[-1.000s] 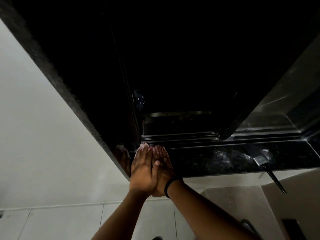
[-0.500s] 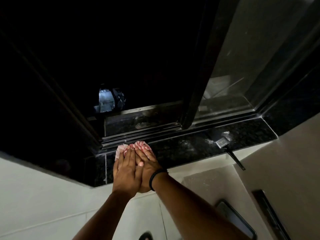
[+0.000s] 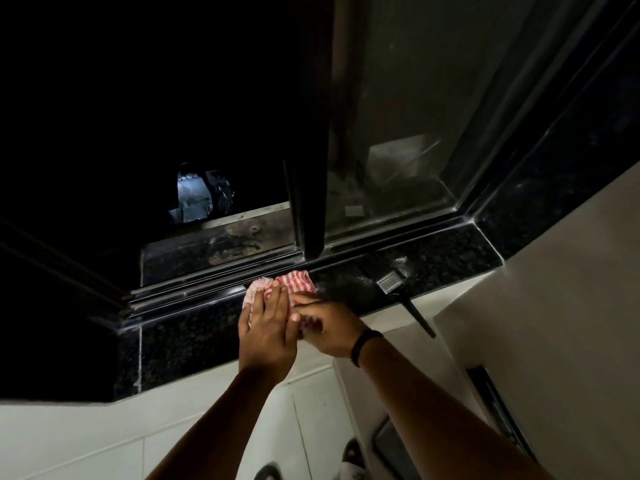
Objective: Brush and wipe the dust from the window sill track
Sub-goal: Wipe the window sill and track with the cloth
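Note:
A red-and-white checked cloth (image 3: 291, 285) lies on the black granite sill (image 3: 194, 334), right against the metal window track (image 3: 214, 289). My left hand (image 3: 268, 327) presses flat on the cloth's left part, fingers together. My right hand (image 3: 327, 325), with a dark band on the wrist, grips the cloth's right part with curled fingers. A paintbrush (image 3: 398, 289) with a metal ferrule and black handle lies on the sill to the right, its handle jutting over the front edge. Its bristles are hard to make out in the dark.
The sliding window frame (image 3: 311, 209) stands on the track just behind the cloth, with a glass pane (image 3: 398, 150) to its right. The opening at left is dark. White wall and tiles (image 3: 86, 438) lie below the sill.
Both hands and the cloth have slid right along the sill toward the brush. The right hand has come out from under the left and now grips the cloth beside it.

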